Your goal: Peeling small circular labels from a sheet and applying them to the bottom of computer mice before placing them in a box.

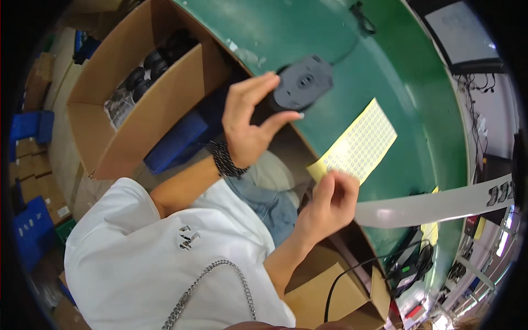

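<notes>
Head view: left hand (248, 118), fingers spread wide, grips upturned computer mouse (303, 83) at edge of green table (421, 118); loose hold could drop it. Right hand (330, 212) near-pinched at yellow-edged label sheet (363, 140), hold unclear; tugging could crease it.

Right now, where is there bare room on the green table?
Two patches on the table: between the sticker sheet and the far edge, and, in the picture, above the mouse, left of its coiled cable. Crowded: around the left hand and mouse, and the lower-right end, with black cables and devices.
</notes>
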A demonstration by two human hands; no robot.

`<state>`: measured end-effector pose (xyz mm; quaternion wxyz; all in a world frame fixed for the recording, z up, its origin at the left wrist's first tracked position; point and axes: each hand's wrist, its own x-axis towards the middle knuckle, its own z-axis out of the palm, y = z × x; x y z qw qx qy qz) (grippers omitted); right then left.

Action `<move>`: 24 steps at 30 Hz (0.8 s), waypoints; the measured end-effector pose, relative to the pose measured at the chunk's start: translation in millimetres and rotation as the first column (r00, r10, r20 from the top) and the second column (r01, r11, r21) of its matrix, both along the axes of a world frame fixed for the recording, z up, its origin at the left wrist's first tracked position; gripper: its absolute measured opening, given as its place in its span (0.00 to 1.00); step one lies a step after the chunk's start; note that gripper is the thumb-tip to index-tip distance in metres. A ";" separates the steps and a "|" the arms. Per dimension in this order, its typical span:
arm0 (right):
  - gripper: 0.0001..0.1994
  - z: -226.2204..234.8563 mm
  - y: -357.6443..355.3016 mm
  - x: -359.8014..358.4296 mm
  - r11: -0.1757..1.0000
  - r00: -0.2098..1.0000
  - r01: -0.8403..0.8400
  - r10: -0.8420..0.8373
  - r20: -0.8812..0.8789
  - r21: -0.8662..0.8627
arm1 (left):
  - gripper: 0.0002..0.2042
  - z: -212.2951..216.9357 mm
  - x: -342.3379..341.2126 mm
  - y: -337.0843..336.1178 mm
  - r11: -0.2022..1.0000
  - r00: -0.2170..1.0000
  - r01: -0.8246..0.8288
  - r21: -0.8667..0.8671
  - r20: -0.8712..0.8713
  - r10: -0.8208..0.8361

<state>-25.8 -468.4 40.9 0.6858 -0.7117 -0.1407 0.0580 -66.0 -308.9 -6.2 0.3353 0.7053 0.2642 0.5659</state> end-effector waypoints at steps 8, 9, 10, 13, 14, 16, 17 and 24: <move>0.05 -5.4 33.7 17.0 0.976 0.975 -0.206 0.200 -0.094 -0.069 | 0.28 -40.9 3.8 -45.8 0.969 0.964 0.249 -0.005 0.096 -0.247; 0.05 -4.4 33.2 17.8 0.972 0.974 -0.212 0.202 -0.100 -0.105 | 0.28 -43.5 5.3 -45.2 0.966 0.959 0.259 0.007 0.117 -0.258; 0.05 -3.2 32.5 19.0 0.966 0.973 -0.218 0.205 -0.106 -0.138 | 0.27 -45.4 6.6 -44.3 0.963 0.953 0.269 0.021 0.138 -0.269; 0.05 -1.9 33.0 19.8 0.951 0.970 -0.231 0.210 -0.119 -0.207 | 0.27 -49.4 6.8 -43.1 0.957 0.940 0.286 0.046 0.178 -0.290; 0.05 -2.1 34.1 19.5 0.948 0.976 -0.218 0.206 -0.075 -0.233 | 0.27 -50.6 7.0 -43.1 0.954 0.937 0.296 0.043 0.182 -0.299; 0.06 -3.0 36.8 17.4 0.941 0.979 -0.189 0.201 0.014 -0.281 | 0.27 -52.3 7.0 -43.1 0.948 0.929 0.317 0.038 0.190 -0.318; 0.06 -3.8 38.0 16.1 0.937 0.978 -0.173 0.200 0.059 -0.304 | 0.27 -52.9 6.7 -43.3 0.944 0.925 0.328 0.036 0.194 -0.328; 0.09 -10.2 48.9 6.7 0.935 0.968 -0.028 0.114 0.225 -0.353 | 0.27 -52.7 6.0 -41.1 0.945 0.925 0.327 0.021 0.198 -0.325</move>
